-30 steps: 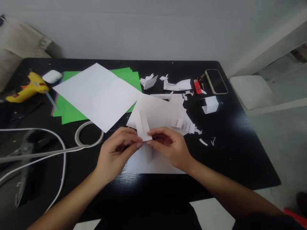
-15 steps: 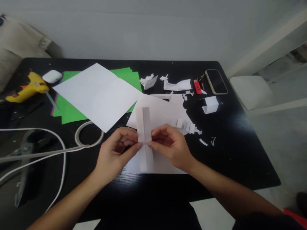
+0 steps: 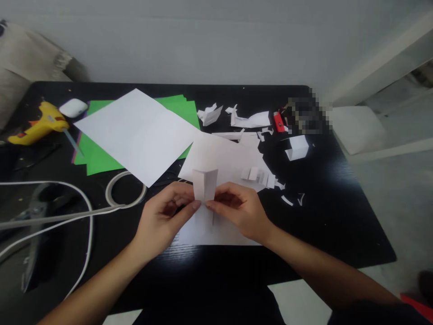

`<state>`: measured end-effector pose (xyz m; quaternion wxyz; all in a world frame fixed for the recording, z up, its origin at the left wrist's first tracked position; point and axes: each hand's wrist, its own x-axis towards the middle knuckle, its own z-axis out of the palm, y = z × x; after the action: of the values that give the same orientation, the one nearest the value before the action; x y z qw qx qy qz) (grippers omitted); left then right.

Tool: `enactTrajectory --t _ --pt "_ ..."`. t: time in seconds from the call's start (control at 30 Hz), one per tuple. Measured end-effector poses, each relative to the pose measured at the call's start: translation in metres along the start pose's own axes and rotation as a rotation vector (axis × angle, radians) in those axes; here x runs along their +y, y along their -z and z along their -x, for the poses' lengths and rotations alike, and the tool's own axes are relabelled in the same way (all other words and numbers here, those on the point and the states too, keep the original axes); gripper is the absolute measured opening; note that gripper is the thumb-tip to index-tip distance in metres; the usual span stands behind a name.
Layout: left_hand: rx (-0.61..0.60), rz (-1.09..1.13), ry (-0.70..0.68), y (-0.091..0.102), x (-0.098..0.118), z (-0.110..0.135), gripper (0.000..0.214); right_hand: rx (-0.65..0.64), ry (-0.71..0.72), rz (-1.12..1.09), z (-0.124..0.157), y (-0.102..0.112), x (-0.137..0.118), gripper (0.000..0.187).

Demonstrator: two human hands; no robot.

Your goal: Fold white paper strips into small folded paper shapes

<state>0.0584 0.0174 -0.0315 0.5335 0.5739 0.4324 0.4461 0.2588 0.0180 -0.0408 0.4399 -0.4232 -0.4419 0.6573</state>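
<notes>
Pinching a folded strip of white paper (image 3: pixel 204 185) between thumbs and fingers, the left hand (image 3: pixel 165 212) and right hand (image 3: pixel 241 210) are clamped on its opposite edges, thumbs just apart. They hold it at the front middle of the black tabletop (image 3: pixel 338 216), whose glossy surface shows fine grain under the light, above smooth white paper (image 3: pixel 223 155). Matte green sheets (image 3: pixel 103 158) lie beyond the left hand, under a flat white sheet (image 3: pixel 137 135) turned like a diamond. Crumpled, angular paper scraps (image 3: pixel 252 121) are scattered past the right hand (a red lighter (image 3: pixel 278 122) lies beside them).

The strip looks thin and crisp, its upper part standing up with a lengthwise crease parting two panels; its lower part seems to run below the thumbs, though white on white blurs it.
</notes>
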Motion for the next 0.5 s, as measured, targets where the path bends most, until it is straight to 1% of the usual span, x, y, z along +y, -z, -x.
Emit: enactTrajectory --t 0.13,0.3,0.4,0.5 --pt "-0.019 -0.05 0.01 -0.0019 -0.0012 0.0009 0.017 0.011 0.023 0.038 0.0004 -0.0008 -0.0008 0.017" --pt "-0.012 -0.13 -0.04 0.0017 -0.0021 0.0036 0.016 0.012 0.06 0.087 0.0005 0.0001 -0.0035 0.008" --pt "-0.026 -0.159 -0.048 0.0049 -0.0004 0.0038 0.016 -0.013 0.08 0.082 0.0005 0.0008 -0.0066 0.01" --pt "-0.032 -0.144 -0.052 0.0063 0.0019 0.0033 0.017 -0.037 0.064 0.067 0.001 0.0013 -0.0101 0.013"
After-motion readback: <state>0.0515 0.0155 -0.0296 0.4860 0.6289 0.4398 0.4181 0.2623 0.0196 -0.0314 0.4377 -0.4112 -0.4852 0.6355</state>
